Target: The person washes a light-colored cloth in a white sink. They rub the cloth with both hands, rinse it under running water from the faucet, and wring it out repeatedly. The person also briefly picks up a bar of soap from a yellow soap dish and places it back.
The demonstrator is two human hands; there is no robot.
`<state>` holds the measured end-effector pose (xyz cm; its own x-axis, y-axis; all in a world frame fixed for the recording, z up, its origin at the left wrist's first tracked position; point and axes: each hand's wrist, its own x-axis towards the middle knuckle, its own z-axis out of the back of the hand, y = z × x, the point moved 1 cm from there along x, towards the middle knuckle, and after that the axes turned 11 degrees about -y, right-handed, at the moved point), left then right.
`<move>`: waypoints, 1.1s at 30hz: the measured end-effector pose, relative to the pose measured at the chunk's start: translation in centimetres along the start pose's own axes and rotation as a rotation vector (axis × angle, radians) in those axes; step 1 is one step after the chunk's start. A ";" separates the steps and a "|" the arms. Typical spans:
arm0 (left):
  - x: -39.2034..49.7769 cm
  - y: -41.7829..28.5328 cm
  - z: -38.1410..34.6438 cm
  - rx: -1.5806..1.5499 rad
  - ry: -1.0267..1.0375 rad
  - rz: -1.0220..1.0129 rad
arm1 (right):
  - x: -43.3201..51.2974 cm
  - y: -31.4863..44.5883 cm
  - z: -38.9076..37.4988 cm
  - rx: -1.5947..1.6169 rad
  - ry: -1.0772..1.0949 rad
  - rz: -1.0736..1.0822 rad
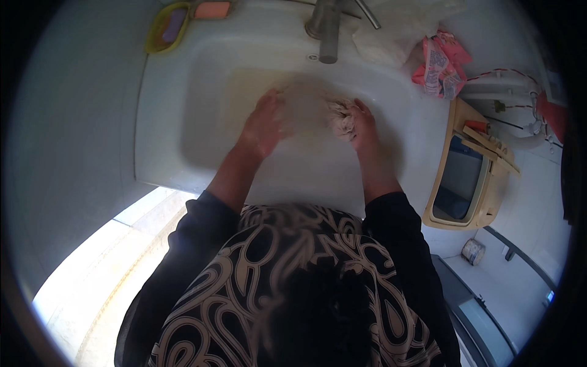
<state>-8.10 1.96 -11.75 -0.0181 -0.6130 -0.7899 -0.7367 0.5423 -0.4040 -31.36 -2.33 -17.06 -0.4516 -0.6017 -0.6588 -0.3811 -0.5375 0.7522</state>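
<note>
Inside a white washbasin (158,137), both my hands are low in the bowl. My right hand (364,123) grips a bunched, wet-looking pale cloth (341,120), its folds squeezed against the palm. On the other side my left hand (266,123) is turned inward with its fingers towards the middle. A blurred patch lies between the hands, so what the left fingers touch cannot be made out. Cloudy, slightly yellowish water or residue (238,91) shows at the bowl's left. The metal tap (328,41) stands over the back rim, beyond my hands.
A yellow soap dish (153,39) holding purple soap (175,25) and an orange bar (212,9) sit at the back left. Back right are a clear plastic bag (385,39) and a pink printed packet (440,66). A beige dark-paned case (458,183) stands right of the basin.
</note>
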 end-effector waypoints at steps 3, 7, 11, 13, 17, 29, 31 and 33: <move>0.4 1.2 -0.1 0.019 0.047 0.168 | -3.6 -0.8 -2.1 -0.302 0.298 -0.027; 3.0 0.9 -0.1 -0.103 0.237 0.189 | -10.7 1.5 -3.8 -0.774 0.690 0.007; 5.9 0.6 2.5 -0.148 0.205 0.222 | -16.3 4.3 -4.3 -0.732 0.907 0.651; 7.4 1.2 3.3 0.288 0.108 -0.220 | -17.9 4.7 -4.7 -0.782 0.847 0.963; 7.5 3.3 2.2 1.237 0.253 -1.114 | -18.1 4.3 -6.8 -0.929 0.520 1.165; 2.4 -0.3 -1.3 0.198 0.063 -0.308 | 0.3 2.4 -2.1 -0.771 0.309 0.581; 2.0 -0.6 -0.1 0.153 0.015 -0.244 | 1.3 1.2 -0.3 -0.318 0.237 0.142; 1.7 0.2 0.9 0.141 -0.099 -0.020 | 0.4 0.4 0.1 -0.170 0.058 0.078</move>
<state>-7.66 1.52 -13.55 0.0672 -0.5682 -0.8201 -0.6340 0.6104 -0.4749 -31.76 -2.76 -17.01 -0.4255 -0.6759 -0.6017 -0.2030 -0.5767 0.7914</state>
